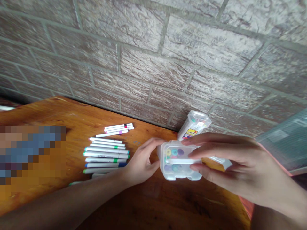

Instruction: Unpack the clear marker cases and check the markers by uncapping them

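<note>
A clear plastic marker case [178, 161] is held over the wooden table [72, 116], its open end facing me with coloured marker caps showing inside. My left hand [141, 161] grips the case's left side with curled fingers. My right hand [230, 163] is wrapped round the case from the right and pinches a white marker [184, 161] lying across the opening. Several white markers [106, 153] with coloured bands lie in a row on the table to the left of my left hand.
A second clear marker box [194, 125] with a label leans against the brick wall [153, 57] just behind the case. A grey-green panel [283, 140] sits at the right edge. A blurred patch covers the table's left part.
</note>
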`<state>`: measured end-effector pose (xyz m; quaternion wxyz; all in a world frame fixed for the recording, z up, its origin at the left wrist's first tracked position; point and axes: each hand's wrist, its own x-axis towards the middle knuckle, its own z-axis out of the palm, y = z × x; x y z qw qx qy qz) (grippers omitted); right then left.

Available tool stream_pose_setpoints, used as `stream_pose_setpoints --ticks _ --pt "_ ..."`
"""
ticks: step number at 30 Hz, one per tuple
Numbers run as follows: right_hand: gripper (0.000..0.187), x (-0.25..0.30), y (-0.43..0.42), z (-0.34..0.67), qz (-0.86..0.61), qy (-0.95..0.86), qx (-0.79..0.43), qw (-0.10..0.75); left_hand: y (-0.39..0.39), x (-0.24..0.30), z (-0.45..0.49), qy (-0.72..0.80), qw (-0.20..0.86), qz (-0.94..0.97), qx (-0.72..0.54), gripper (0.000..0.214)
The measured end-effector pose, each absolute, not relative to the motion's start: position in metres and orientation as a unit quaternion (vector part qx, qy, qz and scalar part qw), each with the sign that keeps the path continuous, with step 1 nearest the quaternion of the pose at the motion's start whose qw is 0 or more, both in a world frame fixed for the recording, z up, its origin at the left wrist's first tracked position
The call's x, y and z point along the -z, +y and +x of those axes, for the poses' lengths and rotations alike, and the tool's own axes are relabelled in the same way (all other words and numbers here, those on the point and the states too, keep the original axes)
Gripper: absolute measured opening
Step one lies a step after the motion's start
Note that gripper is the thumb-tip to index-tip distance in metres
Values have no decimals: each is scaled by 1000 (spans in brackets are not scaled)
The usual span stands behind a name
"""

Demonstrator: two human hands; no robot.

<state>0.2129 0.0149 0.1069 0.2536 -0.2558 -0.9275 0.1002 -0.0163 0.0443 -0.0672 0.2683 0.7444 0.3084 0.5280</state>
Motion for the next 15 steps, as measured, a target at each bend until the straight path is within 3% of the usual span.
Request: stream_pose_setpoints --ticks 15 --pt "23 -103 18 212 -268 -908 -118 301 44 65 -16 315 273 739 -530 51"
